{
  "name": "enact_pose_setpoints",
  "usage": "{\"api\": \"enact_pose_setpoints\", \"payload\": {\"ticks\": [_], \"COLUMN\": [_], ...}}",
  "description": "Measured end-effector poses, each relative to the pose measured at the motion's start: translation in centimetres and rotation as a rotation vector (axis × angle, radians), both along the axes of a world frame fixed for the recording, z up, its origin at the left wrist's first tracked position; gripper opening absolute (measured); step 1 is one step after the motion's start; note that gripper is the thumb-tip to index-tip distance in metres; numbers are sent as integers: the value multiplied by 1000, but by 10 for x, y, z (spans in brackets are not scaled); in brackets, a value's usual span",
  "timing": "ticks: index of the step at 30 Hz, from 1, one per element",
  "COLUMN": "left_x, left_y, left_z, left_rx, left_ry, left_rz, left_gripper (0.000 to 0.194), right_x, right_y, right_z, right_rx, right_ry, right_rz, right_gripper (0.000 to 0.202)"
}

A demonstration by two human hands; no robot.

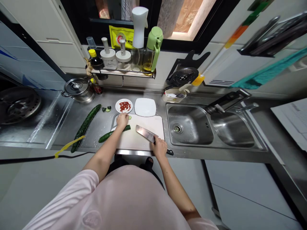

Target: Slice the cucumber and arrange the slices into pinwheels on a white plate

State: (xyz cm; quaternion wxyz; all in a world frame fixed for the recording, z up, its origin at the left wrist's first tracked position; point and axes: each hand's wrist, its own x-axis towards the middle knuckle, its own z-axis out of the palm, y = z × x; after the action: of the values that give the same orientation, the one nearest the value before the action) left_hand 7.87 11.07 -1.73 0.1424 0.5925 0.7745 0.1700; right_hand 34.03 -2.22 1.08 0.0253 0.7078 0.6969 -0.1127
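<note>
A white cutting board (146, 134) lies on the steel counter in front of me. A cucumber (105, 136) lies across its left edge. My left hand (122, 120) rests at the board's far left corner, fingers curled beside a small cucumber slice (129, 117); whether it holds anything I cannot tell. My right hand (159, 147) grips the handle of a cleaver (145, 133), its blade lying low over the board and pointing left.
A second long cucumber (85, 126) lies on the counter at left, cut ends (106, 109) beyond it. A plate of red bits (124, 106) and an empty white plate (145, 107) sit behind the board. Double sink (192, 126) at right, pot (78, 89) at back left.
</note>
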Motion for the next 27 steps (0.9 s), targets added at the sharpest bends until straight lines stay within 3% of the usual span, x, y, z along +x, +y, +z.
{"api": "enact_pose_setpoints", "payload": {"ticks": [9,16,21,27], "left_x": [-17,-22,-21,-20], "left_y": [-38,-70,-83,-86], "left_z": [5,3,2,4], "left_rx": [94,190,244,262], "left_ry": [-115,-88,-70,-53], "left_rz": [55,-83,-212,-317], "left_gripper": [20,19,22,25], "right_x": [-6,-23,-39,-61], "right_y": [1,3,7,14], "right_z": [-2,3,5,16], "right_rx": [5,-119,-127,-167], "right_ry": [115,316,423,331], "right_rz": [-42,-172,-87,56], "right_gripper": [43,37,33,32]}}
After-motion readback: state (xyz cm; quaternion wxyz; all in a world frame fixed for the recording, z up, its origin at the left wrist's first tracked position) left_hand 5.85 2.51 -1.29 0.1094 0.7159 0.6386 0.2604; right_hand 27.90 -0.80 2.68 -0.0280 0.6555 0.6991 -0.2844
